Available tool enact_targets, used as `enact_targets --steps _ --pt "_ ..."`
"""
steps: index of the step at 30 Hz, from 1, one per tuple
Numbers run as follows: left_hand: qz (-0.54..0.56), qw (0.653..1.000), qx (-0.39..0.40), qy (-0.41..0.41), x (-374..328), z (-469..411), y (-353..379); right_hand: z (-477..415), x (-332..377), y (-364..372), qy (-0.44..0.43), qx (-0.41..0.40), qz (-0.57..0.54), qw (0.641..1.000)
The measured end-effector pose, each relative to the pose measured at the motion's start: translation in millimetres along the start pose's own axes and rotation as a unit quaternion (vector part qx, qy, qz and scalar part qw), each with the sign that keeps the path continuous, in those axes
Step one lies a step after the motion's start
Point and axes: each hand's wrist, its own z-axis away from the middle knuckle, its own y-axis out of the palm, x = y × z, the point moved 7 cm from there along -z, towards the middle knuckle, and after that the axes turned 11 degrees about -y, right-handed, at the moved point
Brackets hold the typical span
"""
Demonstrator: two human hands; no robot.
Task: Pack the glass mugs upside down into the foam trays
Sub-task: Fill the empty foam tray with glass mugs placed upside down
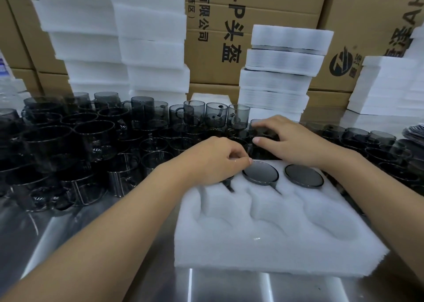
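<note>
Two upside-down mugs (260, 172) sit in the far row of the foam tray (275, 253), the left hand (213, 159) lies curled over its far-left pocket, grip not visible, and the right hand (291, 138) grasps a loose mug (254, 127) just behind it.

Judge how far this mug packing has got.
Done: middle mug and right mug sit upside down in the back row of the tray. In hand: left hand covers a third mug there; right hand grips a loose mug. Left: three front pockets empty.
</note>
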Motion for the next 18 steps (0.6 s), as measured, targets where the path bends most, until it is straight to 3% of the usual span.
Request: enact_targets --steps 5,11,18 --pt "0.004 1.000 -0.029 0.010 2 0 -4 -50 -22 -2 0.036 -0.042 0.027 0.998" --pt "0.023 0.999 -0.028 0.015 2 -2 -3 -77 -53 23 0.101 0.054 0.112 0.987" --pt "0.023 0.999 -0.032 0.020 3 -2 -4 -84 -44 10 0.069 -0.036 0.103 0.992"
